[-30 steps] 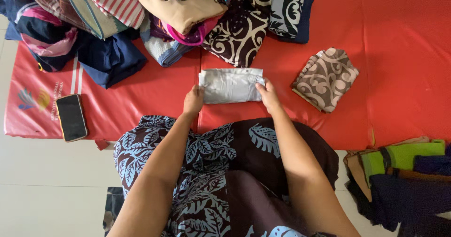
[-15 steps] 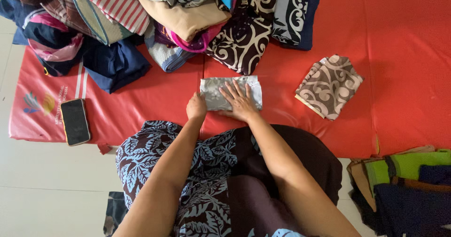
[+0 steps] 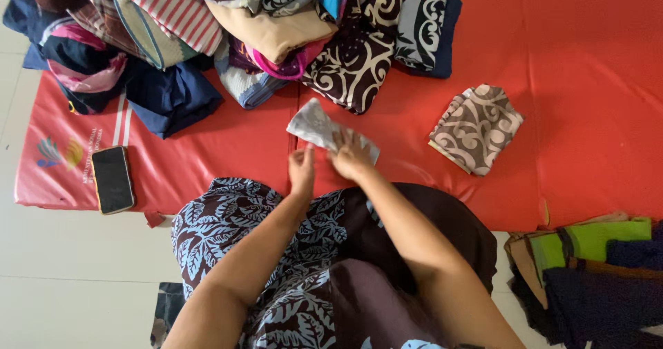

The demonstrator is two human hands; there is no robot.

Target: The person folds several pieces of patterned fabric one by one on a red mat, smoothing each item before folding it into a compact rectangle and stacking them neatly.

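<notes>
Here my right hand [image 3: 351, 157] gripped the folded grey cloth [image 3: 314, 122] on the red mat [image 3: 587, 79] — mid-fold, I judged; my left hand [image 3: 301, 171] hovered released, needed to press it flat.

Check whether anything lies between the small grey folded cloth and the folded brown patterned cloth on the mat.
Nothing visible does: only bare red mat lies between the grey cloth, under the right hand, and the brown patterned cloth.
</notes>
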